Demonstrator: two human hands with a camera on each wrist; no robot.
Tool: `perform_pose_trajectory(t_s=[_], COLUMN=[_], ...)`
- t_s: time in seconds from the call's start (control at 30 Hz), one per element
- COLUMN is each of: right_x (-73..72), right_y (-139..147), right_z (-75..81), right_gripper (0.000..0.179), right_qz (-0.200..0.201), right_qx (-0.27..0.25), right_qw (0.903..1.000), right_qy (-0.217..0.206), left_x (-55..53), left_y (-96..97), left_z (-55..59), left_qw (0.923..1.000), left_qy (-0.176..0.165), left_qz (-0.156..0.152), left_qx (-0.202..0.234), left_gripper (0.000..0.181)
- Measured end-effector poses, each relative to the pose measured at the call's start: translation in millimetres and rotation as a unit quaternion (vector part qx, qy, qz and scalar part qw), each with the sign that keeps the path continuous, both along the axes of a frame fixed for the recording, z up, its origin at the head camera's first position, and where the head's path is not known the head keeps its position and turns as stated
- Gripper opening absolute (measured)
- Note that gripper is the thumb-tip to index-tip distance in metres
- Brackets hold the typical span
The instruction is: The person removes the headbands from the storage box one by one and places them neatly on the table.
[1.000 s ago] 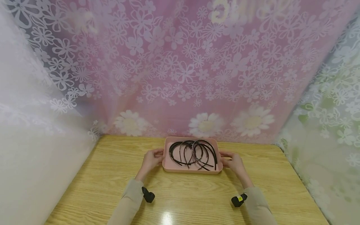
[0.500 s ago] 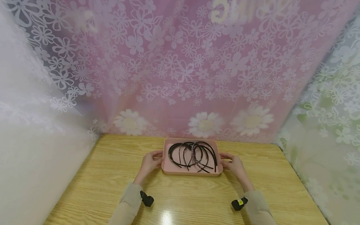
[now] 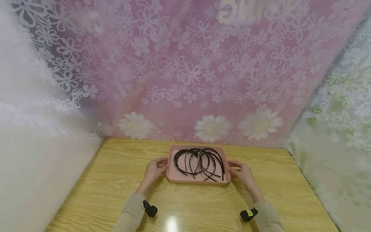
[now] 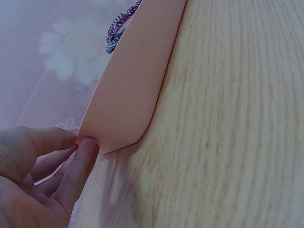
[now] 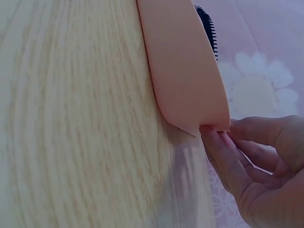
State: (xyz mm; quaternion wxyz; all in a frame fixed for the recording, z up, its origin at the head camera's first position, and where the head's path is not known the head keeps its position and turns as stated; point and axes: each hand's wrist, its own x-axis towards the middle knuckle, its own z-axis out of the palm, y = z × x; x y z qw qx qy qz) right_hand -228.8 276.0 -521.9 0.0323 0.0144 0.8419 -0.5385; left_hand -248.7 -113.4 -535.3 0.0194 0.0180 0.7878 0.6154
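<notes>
Flowered curtain (image 3: 185,74) backing the tabletop (image 3: 197,203), left grip (image 3: 155,169) and right grip (image 3: 242,172) are pinching the tray (image 3: 198,182), any uneven tilt possibly spilling headbands (image 3: 175,158)!

Pink tray (image 3: 200,182) is sliding toward the near side over the last second. Far rim is pulling back from the flowered curtain (image 3: 191,80), and a thin strip of desk (image 3: 200,207) is now showing beyond it. Headbands (image 3: 199,158) are riding along inside. Left hand (image 3: 154,169) and right hand (image 3: 242,171) are moving nearer with it. Black left wrist camera (image 3: 150,208) is shifting near and slightly left; right wrist camera (image 3: 248,214), near and slightly right.
</notes>
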Motion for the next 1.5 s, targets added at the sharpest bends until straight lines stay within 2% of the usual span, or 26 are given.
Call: perform_pose_trajectory(t_s=[0.33, 0.57, 0.8, 0.9, 1.03, 1.5], right_x=[6.5, 13.7, 21.8, 25.9, 30.4, 45.9], right_y=[0, 0, -1, -2, -2, -6], right_z=[-1.1, -0.3, -0.8, -1.2, -1.8, 1.5], right_gripper=[0.043, 0.043, 0.041, 0.042, 0.041, 0.041], right_qz=[-0.001, 0.002, 0.000, -0.004, -0.005, -0.007], right_qx=[-0.005, 0.005, 0.001, -0.001, -0.008, -0.020], right_qw=[0.9999, 1.0000, 1.0000, 0.9999, 0.9999, 0.9997], right_qy=[-0.011, -0.008, -0.003, -0.010, -0.012, -0.010], left_x=[6.7, 11.3, 20.4, 25.5, 29.7, 40.4], left_y=[-2.4, -4.6, -6.1, -6.5, -7.4, -8.2], left_z=[-2.4, -4.0, -0.4, 0.5, -1.3, -1.8], left_qw=[0.9999, 0.9999, 0.9999, 0.9998, 0.9997, 0.9997], left_qy=[0.001, -0.005, 0.003, 0.008, 0.008, 0.014], left_qz=[-0.004, -0.012, -0.014, -0.013, -0.015, -0.021], left_qx=[-0.009, 0.004, 0.004, -0.009, -0.015, 0.003], left_gripper=[0.034, 0.035, 0.035, 0.034, 0.035, 0.034])
